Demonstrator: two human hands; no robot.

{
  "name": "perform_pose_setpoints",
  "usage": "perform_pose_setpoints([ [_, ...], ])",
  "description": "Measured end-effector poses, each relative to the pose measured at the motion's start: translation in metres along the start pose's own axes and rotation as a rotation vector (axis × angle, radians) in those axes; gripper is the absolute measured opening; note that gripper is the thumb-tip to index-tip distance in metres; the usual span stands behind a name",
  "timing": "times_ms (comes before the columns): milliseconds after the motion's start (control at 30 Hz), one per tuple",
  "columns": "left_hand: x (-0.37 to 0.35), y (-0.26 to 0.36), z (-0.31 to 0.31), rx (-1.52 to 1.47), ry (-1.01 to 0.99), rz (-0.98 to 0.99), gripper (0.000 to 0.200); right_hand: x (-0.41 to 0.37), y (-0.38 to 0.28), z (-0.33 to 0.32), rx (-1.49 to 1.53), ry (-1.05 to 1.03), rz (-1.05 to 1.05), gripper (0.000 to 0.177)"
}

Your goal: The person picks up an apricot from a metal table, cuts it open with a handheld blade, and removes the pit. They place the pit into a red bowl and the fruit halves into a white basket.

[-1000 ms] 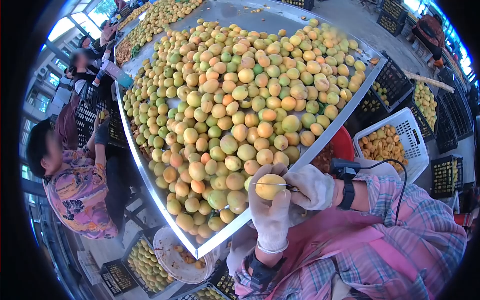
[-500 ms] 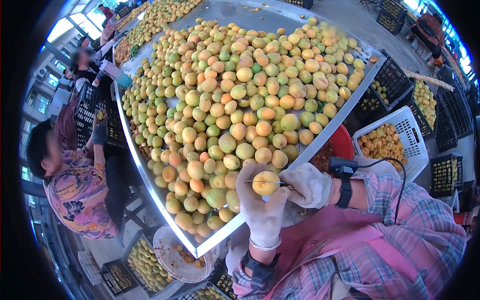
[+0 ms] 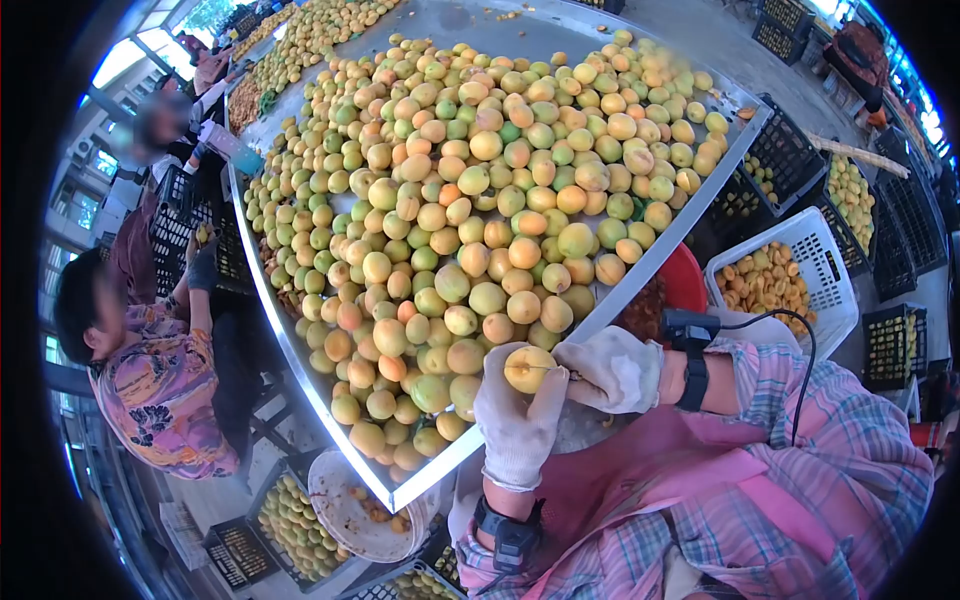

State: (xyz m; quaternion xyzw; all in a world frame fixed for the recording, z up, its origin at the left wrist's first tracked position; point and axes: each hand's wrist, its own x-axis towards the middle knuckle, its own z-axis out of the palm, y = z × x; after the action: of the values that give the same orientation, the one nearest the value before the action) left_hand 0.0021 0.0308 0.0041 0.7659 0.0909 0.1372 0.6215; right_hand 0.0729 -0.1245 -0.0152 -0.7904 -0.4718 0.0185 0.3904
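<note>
In my gloved left hand (image 3: pixel 515 412) a yellow apricot (image 3: pixel 528 369) is gripped between thumb and fingers, just off the near edge of the table. My gloved right hand (image 3: pixel 618 372) is closed close beside it, pinching a thin metal tool (image 3: pixel 573 375). The tool's slender end meets the right side of the apricot; its handle is mostly hidden by the glove. Beyond both hands, a big heap of green, yellow and orange apricots (image 3: pixel 420 240) covers much of the metal-rimmed table (image 3: pixel 685 225).
Right of the table are a red basin (image 3: pixel 684 280), a white crate (image 3: pixel 835 290) holding opened apricot pieces (image 3: pixel 765 283), and black crates (image 3: pixel 785 150). A white bucket (image 3: pixel 335 525) stands below the near corner. Another person (image 3: pixel 160 390) sits at the left.
The apricot has turned in my left hand and shifted slightly. The thin tool lay right across it before; now mainly its right part shows. My left wrist has moved a little left.
</note>
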Motion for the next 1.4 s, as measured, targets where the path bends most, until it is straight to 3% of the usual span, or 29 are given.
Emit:
perform_pose_setpoints([
  [67, -0.001, 0.009, -0.002, 0.048, -0.023, 0.013, 0.034, 0.000, -0.011, -0.002, 0.008, 0.037, 0.006, 0.024],
  [133, 0.000, 0.012, -0.002, 0.094, -0.045, 0.027, 0.034, 0.002, -0.024, -0.009, 0.129, 0.137, 0.059, 0.039],
  [367, 0.000, 0.004, 0.003, -0.052, -0.029, -0.041, 0.042, 0.001, -0.012, -0.004, 0.022, 0.187, -0.045, 0.064],
  [433, 0.001, 0.004, 0.004, -0.020, -0.045, -0.055, 0.043, 0.008, -0.011, -0.010, 0.397, -0.047, 0.110, 0.066],
  [533, -0.001, 0.005, 0.006, -0.084, -0.036, -0.115, 0.043, 0.008, -0.010, -0.015, 0.384, -0.135, 0.170, 0.066],
  [767, -0.004, 0.000, 0.011, -0.014, -0.010, -0.107, 0.035, 0.007, -0.009, -0.018, 0.405, -0.051, 0.064, 0.065],
  [867, -0.006, -0.003, 0.011, 0.016, -0.045, -0.057, 0.034, 0.005, -0.013, -0.027, 0.389, -0.172, 0.111, 0.052],
  [1333, -0.032, -0.007, 0.024, -0.109, -0.137, -0.049, 0.028, 0.001, 0.010, -0.026, 0.359, -0.010, -0.206, 0.038],
  [1400, -0.031, -0.012, 0.026, -0.160, -0.134, -0.075, 0.035, 0.002, 0.013, -0.027, 0.344, 0.011, -0.264, 0.037],
])
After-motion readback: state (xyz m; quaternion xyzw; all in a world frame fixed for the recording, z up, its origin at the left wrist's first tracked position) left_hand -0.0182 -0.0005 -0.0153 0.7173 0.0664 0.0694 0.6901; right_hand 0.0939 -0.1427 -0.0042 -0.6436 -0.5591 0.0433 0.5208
